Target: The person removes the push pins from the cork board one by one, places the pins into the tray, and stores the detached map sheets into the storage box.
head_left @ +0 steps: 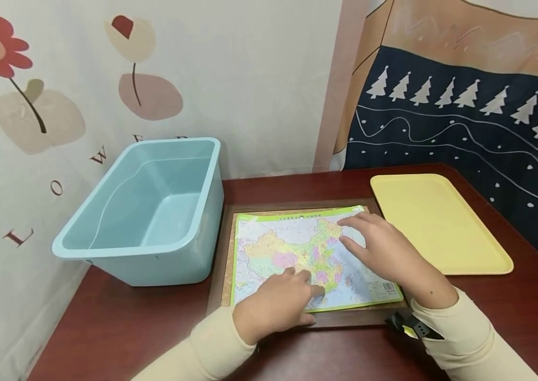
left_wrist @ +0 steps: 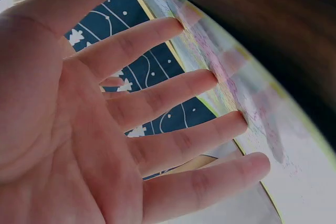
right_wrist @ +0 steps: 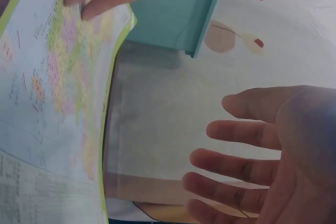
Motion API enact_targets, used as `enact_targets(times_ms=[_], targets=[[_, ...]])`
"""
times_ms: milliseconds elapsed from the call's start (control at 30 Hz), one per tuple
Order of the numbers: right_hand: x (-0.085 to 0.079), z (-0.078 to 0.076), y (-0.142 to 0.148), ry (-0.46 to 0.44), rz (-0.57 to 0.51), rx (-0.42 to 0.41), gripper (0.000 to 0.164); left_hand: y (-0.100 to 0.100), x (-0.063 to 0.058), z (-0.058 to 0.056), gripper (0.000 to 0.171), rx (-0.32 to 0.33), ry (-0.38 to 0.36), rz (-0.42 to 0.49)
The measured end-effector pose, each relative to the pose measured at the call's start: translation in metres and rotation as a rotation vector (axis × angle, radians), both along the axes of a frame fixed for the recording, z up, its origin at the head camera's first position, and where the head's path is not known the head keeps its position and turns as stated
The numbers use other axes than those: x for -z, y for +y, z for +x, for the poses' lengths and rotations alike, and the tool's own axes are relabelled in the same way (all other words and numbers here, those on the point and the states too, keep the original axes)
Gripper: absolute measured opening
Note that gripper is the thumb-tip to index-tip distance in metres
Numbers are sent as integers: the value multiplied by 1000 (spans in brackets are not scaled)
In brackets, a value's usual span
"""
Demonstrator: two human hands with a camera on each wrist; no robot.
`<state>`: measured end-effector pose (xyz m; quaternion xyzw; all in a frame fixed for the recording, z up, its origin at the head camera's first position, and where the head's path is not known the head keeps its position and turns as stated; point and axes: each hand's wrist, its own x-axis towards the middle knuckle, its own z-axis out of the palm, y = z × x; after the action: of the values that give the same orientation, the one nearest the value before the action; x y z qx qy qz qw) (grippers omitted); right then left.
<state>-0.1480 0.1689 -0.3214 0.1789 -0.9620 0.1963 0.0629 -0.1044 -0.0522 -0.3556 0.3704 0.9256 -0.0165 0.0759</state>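
A green-edged map sheet (head_left: 293, 259) with pastel regions lies on a brown-framed board (head_left: 226, 286). My left hand (head_left: 278, 299) is over the sheet's lower middle. In the left wrist view its spread, straight fingers (left_wrist: 173, 98) touch the glossy surface with their tips. Over the upper right of the sheet is my right hand (head_left: 385, 248). The right wrist view shows this hand (right_wrist: 247, 150) with straight, parted fingers and nothing in them, apart from the map. One sheet corner curls up a little there.
To the left stands a light blue plastic basin (head_left: 188, 254). A yellow tray (head_left: 440, 227) lies at the right on the dark red table (head_left: 164, 323). Printed cloth (head_left: 259, 90) hangs behind. A black wrist strap (head_left: 417, 325) shows near the right sleeve.
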Motion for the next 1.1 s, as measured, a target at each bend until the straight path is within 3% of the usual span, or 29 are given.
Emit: enact_targets(times_ms=[200,567,1100], targets=[[0,-7,0,13,-36,21,31,-1,1,0,52,12,-28,-4],[2,-37,-13,42,-65,-45,21,-2,2,-4,58,8,-48,-4],[10,-73,-31,-94,-101,-22,5,-1,-1,-3,58,1,-41,-18]])
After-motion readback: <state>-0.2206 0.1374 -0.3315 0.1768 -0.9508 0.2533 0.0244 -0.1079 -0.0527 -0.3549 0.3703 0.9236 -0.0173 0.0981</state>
